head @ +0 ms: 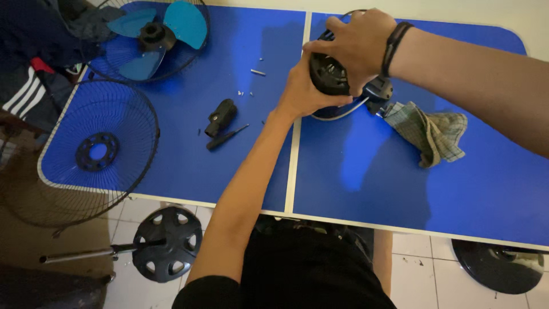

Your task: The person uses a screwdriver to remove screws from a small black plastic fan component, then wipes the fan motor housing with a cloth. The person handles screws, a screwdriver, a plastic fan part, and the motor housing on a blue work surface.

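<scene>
Both of my hands grip a black fan motor housing (329, 75) over the far middle of the blue table (366, 183). My left hand (303, 91) clasps it from the near left side. From above, my right hand (357, 46), with a dark band at the wrist, wraps over its top. A white cord (343, 113) loops out under the housing. Part of the housing is hidden by my fingers.
A checked cloth (432, 129) lies to the right. A black cylindrical part (222, 116), a screwdriver (226, 137) and loose screws (257, 72) lie left of centre. A blue fan blade (160, 31) in a wire guard sits far left, another wire guard (97, 151) nearer. Round black fan bases (168, 243) stand on the floor.
</scene>
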